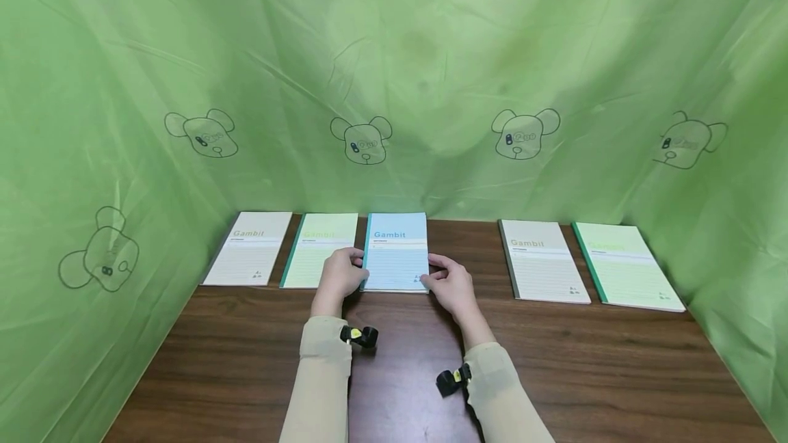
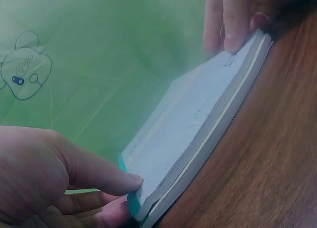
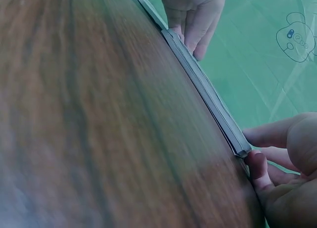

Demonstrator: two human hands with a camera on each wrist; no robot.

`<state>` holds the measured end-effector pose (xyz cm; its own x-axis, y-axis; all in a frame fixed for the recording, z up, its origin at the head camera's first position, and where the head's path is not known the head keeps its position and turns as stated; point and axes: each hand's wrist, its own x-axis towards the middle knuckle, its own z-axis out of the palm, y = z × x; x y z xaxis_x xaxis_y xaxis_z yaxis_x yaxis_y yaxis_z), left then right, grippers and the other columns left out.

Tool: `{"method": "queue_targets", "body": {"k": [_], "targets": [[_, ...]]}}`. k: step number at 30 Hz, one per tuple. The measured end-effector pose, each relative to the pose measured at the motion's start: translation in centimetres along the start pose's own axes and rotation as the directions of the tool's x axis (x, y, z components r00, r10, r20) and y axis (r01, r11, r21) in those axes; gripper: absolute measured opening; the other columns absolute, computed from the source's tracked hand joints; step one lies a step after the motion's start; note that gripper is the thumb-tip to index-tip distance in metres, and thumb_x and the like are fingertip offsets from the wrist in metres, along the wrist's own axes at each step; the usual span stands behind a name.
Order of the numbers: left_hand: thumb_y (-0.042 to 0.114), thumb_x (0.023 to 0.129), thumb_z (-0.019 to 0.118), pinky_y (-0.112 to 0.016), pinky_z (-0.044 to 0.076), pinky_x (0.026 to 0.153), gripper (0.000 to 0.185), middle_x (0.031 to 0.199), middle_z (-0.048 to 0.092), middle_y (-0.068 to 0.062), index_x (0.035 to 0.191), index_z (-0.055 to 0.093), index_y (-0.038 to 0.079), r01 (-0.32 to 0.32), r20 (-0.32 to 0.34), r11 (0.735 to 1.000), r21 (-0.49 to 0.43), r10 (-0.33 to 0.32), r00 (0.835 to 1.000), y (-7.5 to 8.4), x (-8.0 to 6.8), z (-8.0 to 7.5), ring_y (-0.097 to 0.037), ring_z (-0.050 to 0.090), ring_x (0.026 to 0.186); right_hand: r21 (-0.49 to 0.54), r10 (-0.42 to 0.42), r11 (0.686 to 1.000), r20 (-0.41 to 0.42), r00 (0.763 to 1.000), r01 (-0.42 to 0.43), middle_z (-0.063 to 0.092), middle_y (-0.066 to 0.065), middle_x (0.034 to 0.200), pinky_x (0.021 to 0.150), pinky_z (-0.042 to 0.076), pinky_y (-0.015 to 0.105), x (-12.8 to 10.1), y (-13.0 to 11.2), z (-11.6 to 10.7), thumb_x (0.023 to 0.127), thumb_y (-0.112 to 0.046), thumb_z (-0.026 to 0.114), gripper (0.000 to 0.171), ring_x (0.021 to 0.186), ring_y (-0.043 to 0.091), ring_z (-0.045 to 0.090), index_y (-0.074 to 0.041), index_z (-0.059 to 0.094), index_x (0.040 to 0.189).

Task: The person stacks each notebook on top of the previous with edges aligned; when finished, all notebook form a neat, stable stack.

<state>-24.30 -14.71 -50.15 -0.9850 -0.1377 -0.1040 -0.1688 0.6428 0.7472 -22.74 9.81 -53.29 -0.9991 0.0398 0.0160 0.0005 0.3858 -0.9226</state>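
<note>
A blue "Gambit" notebook (image 1: 397,251) lies at the back middle of the wooden table (image 1: 400,354). My left hand (image 1: 355,262) pinches its near left corner, thumb on the cover and fingers under the edge; the left wrist view shows this left hand (image 2: 130,192) gripping the blue notebook (image 2: 193,134). My right hand (image 1: 434,273) holds the near right corner. In the right wrist view the right hand (image 3: 250,150) has thumb and fingers closing on the blue notebook (image 3: 208,92) seen edge-on. Its front edge looks slightly raised off the table.
Other notebooks lie in the same row: a white one (image 1: 249,248) and a green one (image 1: 320,250) to the left, a white one (image 1: 542,262) and a green one (image 1: 624,266) to the right. Green sheeting (image 1: 394,74) walls the table at the back and both sides.
</note>
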Motion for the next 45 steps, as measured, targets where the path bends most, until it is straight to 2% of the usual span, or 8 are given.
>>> {"method": "queue_targets", "body": {"k": [6, 15, 26, 29, 33, 36, 41, 45], "targets": [[-0.007, 0.086, 0.07, -0.045, 0.059, 0.091, 0.051, 0.122, 0.075, -0.014, 0.137, 0.073, -0.001, -0.02, -0.018, 1.0, -0.006, 0.02, 1.0, -0.2, 0.2, 0.4, -0.029, 0.07, 0.104, 0.0, 0.004, 1.0, 0.016, 1.0, -0.004, 0.077, 0.014, 0.123, 0.076, 0.055, 0.027, 0.2, 0.5, -0.1, 0.092, -0.006, 0.085, 0.049, 0.096, 0.021, 0.073, -0.005, 0.073, 0.139], [-0.008, 0.086, 0.067, -0.039, 0.057, 0.079, 0.054, 0.124, 0.074, -0.015, 0.139, 0.072, 0.0, -0.031, -0.021, 0.999, -0.017, 0.031, 0.999, -0.4, 0.3, 0.5, -0.024, 0.069, 0.091, 0.019, -0.02, 1.0, 0.015, 1.0, 0.019, 0.076, 0.015, 0.127, 0.077, 0.056, 0.027, 0.0, 0.5, 0.1, 0.09, -0.004, 0.085, 0.05, 0.096, 0.023, 0.073, -0.004, 0.073, 0.139], [-0.006, 0.088, 0.068, -0.038, 0.058, 0.078, 0.051, 0.125, 0.074, -0.014, 0.138, 0.073, 0.002, -0.015, -0.022, 0.999, -0.034, 0.015, 1.0, -0.5, 0.3, 0.6, -0.025, 0.071, 0.095, 0.012, -0.009, 1.0, 0.016, 1.0, 0.009, 0.076, 0.014, 0.127, 0.076, 0.057, 0.03, 0.0, 0.5, 0.1, 0.09, -0.004, 0.085, 0.051, 0.096, 0.023, 0.073, -0.005, 0.073, 0.14], [-0.005, 0.088, 0.068, -0.042, 0.059, 0.085, 0.051, 0.127, 0.074, -0.015, 0.139, 0.072, 0.0, -0.024, -0.02, 0.999, -0.038, 0.024, 1.0, -0.3, 0.3, 0.6, -0.028, 0.071, 0.102, 0.033, 0.002, 0.999, 0.022, 1.0, -0.002, 0.076, 0.014, 0.129, 0.077, 0.057, 0.03, -0.1, 0.2, -0.1, 0.09, -0.004, 0.085, 0.052, 0.097, 0.024, 0.073, -0.005, 0.072, 0.141], [0.005, 0.092, 0.071, -0.051, 0.056, 0.103, 0.049, 0.131, 0.073, -0.02, 0.141, 0.069, -0.003, -0.043, -0.02, 0.998, -0.042, 0.042, 0.999, 0.1, 0.2, 0.4, -0.035, 0.069, 0.119, 0.092, 0.011, 0.996, 0.037, 0.999, -0.014, 0.074, 0.018, 0.135, 0.077, 0.056, 0.027, -0.3, -0.6, -0.7, 0.092, -0.003, 0.084, 0.053, 0.102, 0.03, 0.075, -0.001, 0.069, 0.143], [0.012, 0.097, 0.073, -0.054, 0.052, 0.109, 0.049, 0.136, 0.071, -0.022, 0.143, 0.066, -0.003, -0.051, -0.035, 0.997, -0.051, 0.049, 0.998, 0.6, 0.1, 0.3, -0.039, 0.066, 0.128, 0.111, 0.014, 0.994, 0.039, 0.999, -0.018, 0.072, 0.02, 0.137, 0.078, 0.056, 0.024, -0.3, -1.0, -1.5, 0.095, -0.004, 0.083, 0.053, 0.105, 0.032, 0.075, 0.001, 0.067, 0.145], [0.017, 0.101, 0.073, -0.055, 0.054, 0.106, 0.047, 0.139, 0.07, -0.022, 0.144, 0.065, -0.001, -0.067, -0.094, 0.992, -0.105, 0.058, 0.994, 1.7, -0.1, 0.6, -0.039, 0.068, 0.125, 0.112, 0.022, 0.993, 0.028, 0.999, -0.025, 0.072, 0.018, 0.139, 0.076, 0.054, 0.025, -0.1, -1.2, -3.4, 0.098, -0.009, 0.081, 0.052, 0.104, 0.028, 0.071, -0.001, 0.065, 0.147], [0.017, 0.101, 0.073, -0.053, 0.058, 0.099, 0.046, 0.138, 0.07, -0.021, 0.144, 0.066, 0.001, -0.12, -0.14, 0.978, -0.168, 0.097, 0.985, 3.1, -0.5, 1.2, -0.038, 0.072, 0.117, 0.094, -0.001, 0.996, 0.014, 1.0, 0.0, 0.073, 0.018, 0.138, 0.078, 0.052, 0.025, 0.1, -1.4, -5.5, 0.1, -0.014, 0.08, 0.048, 0.102, 0.025, 0.068, -0.004, 0.067, 0.145]]}}
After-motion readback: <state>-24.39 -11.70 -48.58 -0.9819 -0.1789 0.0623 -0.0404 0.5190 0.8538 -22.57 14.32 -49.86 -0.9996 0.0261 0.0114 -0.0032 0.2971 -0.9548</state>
